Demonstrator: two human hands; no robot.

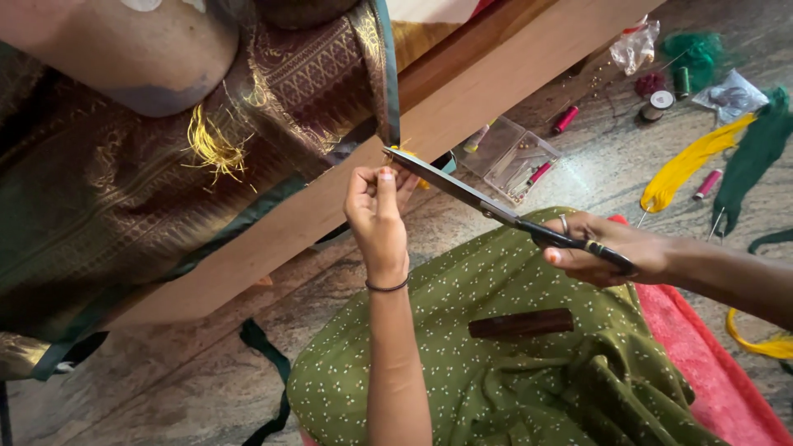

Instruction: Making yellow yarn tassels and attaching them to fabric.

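Note:
My right hand (607,252) grips the black handles of long steel scissors (462,192), their blades pointing up-left toward the edge of a brown and gold silk cloth (273,91) draped over a wooden bench (496,83). My left hand (376,211) is raised with fingers pinched on a small yellow thread tassel (406,154) at the cloth's teal border, right at the scissor tips. A green dotted garment (512,380) covers my lap, and a dark brown flat stick (520,323) lies on it.
On the stone floor at the right lie a clear plastic box (512,153), red thread spools (566,120), yellow thread hanks (690,161), green thread hanks (756,153), and small plastic bags (636,45). A pink mat (702,355) lies under me.

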